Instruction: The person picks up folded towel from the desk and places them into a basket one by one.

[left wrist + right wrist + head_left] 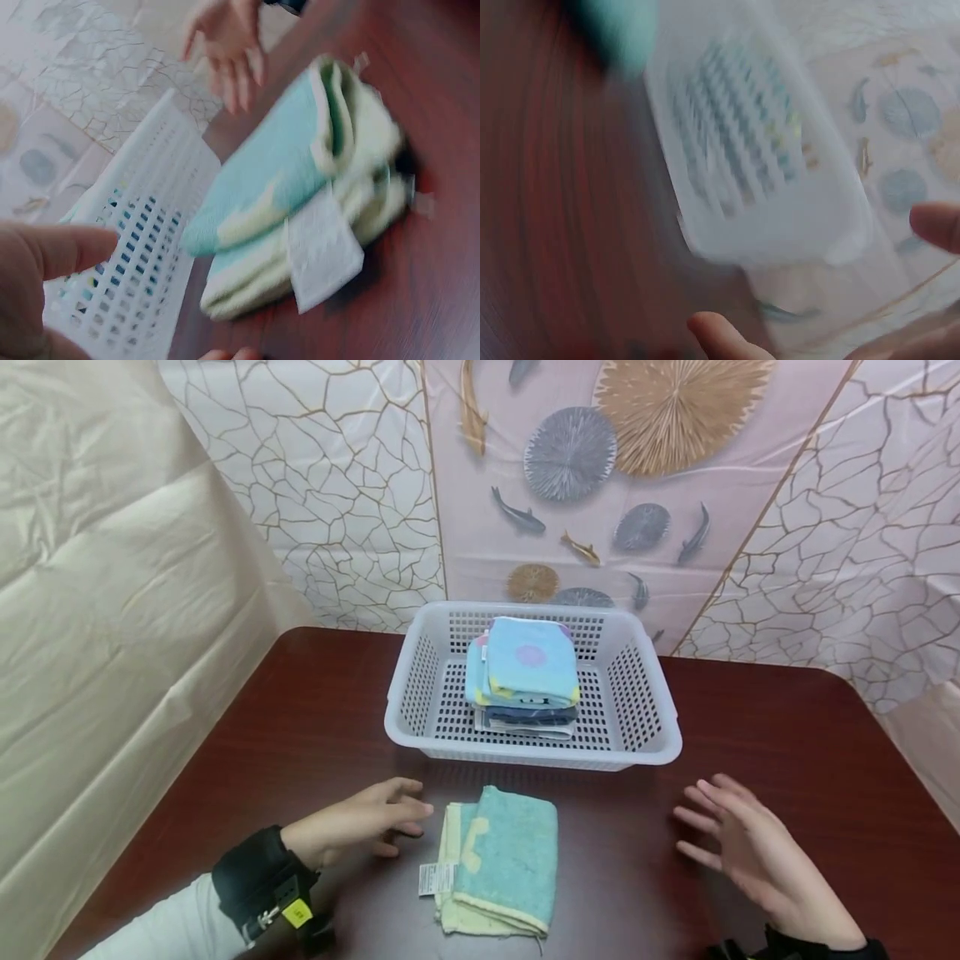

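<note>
A folded teal and pale-yellow towel lies on the table in front of the basket, its white label sticking out to the left. My left hand is just left of the towel, fingers loosely bent and holding nothing. To the right, well apart from the towel, my right hand hovers with spread fingers and nothing in it. In the left wrist view the towel shows its folded layers from the side. The right wrist view is blurred, with the towel's edge at the top.
Behind the towel stands a white perforated basket holding a stack of folded cloths, light blue towels over a dark blue one. The dark red-brown table backs onto patterned sheeting, with a cream cloth along the left.
</note>
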{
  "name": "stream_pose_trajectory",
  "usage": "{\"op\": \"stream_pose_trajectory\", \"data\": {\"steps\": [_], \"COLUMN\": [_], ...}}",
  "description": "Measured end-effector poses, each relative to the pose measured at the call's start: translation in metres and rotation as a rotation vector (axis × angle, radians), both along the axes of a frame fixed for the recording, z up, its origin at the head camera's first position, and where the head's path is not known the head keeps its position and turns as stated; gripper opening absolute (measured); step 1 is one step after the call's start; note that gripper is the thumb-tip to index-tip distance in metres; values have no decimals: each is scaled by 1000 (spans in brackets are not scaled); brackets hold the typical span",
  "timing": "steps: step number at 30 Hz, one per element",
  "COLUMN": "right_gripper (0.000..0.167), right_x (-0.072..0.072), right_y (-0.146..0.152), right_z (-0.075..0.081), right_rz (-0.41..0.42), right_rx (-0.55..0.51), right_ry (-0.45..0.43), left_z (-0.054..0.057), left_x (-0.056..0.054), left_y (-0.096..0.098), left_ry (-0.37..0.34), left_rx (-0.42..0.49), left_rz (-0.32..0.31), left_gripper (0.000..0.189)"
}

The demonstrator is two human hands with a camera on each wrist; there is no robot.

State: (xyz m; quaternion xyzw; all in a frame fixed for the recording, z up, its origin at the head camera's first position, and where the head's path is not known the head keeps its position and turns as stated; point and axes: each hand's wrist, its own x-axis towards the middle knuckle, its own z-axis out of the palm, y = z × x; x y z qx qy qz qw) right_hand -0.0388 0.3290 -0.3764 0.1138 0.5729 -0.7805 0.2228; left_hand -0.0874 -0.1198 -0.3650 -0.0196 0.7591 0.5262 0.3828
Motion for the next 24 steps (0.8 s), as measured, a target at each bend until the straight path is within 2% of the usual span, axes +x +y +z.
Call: {"op": "stream_pose_trajectory", "data": {"steps": [2,4,5,7,10,14,18,21,24], "right_gripper": [35,36,40,41,44,50,43,43,52], "right_x": [4,5,5,5,4,2,1,2,2], "right_y": [7,9,8,3,-5,-17,-31,-41,-51], "right_z": [-10,-15,-17,-20,-22,-23,-23,-24,-24], "right_rz": [104,213,246,292,333,354,387,430,449], "right_rx": [-274,-502,-584,-654,-678,-613,-591,-589,-539], "right_ry": [-15,-59,-97,-121,-159,-187,-217,-205,-193], "left_z": [0,2,3,4,5,5,6,6,7], "left_x": [4,7,8,9,8,9,8,7,8], "left_y": [-1,-1,-1,-2,-3,-4,-3,-3,-2], "left_ry": [-73,-133,-156,-185,-220,-247,-260,-272,-288], "left_rx": [25,51,61,78,103,127,142,160,184], "left_rz": [34,50,47,41,29,11,8,16,29], "left_gripper": [68,65,63,58,54,50,48,46,43]}}
